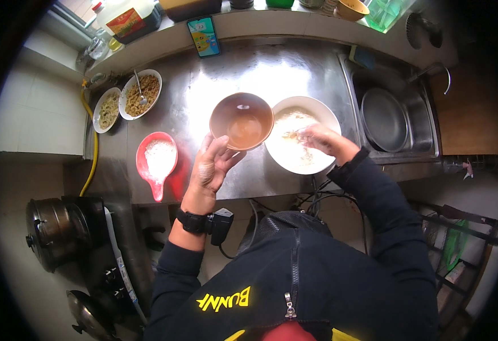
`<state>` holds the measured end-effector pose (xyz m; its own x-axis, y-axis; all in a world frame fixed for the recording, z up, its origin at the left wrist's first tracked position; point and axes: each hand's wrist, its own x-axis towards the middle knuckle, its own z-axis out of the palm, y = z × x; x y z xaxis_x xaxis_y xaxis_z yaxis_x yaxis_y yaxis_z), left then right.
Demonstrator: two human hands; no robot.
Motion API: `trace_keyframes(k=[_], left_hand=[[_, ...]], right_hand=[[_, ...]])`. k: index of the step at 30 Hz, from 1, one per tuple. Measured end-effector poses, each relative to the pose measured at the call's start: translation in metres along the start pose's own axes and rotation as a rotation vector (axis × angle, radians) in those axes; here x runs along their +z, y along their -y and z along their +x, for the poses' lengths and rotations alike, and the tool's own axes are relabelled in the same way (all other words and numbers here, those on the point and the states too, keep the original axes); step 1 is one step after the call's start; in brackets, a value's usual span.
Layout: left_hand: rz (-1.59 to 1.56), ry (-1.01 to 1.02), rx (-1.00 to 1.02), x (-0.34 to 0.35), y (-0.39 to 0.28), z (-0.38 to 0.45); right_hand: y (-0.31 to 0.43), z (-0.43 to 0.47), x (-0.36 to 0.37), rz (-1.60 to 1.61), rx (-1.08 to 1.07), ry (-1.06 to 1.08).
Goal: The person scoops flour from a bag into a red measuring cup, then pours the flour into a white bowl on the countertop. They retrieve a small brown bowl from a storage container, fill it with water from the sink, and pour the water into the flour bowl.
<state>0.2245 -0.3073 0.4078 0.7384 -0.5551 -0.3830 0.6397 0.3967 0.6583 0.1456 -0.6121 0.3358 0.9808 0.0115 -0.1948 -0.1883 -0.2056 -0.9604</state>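
My left hand (214, 164) grips the lower rim of a brown bowl (241, 121), holding it tilted over the steel counter. A pale round patch shows at its bottom; whether that is liquid or the bare base I cannot tell. The bowl's right side overlaps the rim of a large white bowl (333, 119), which holds a whitish, floury mixture (293, 147). Inside that bowl, my right hand (323, 140) has its fingers bent down at the mixture, with pale bits on them. Its fingertips are blurred, so a hold is unclear. Left of my left hand lies a red handled scoop (158, 192) containing white flour (160, 155).
Two white bowls of food stand at the back left, one with a spoon (140, 91). A phone (204, 37) leans against the ledge. A steel sink (423, 128) with a round pan (384, 119) lies right. Cables (317, 196) hang below the counter edge.
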Motion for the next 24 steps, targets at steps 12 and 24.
trace_keyframes(k=[12,24], left_hand=[[0.003,-0.019,0.026,-0.017,-0.005,-0.018],[-0.024,0.015,0.044,-0.019,-0.005,-0.024]], right_hand=[[0.006,0.055,0.041,-0.842,0.318,0.108],[0.005,-0.013,0.022,0.219,0.571,-0.209]])
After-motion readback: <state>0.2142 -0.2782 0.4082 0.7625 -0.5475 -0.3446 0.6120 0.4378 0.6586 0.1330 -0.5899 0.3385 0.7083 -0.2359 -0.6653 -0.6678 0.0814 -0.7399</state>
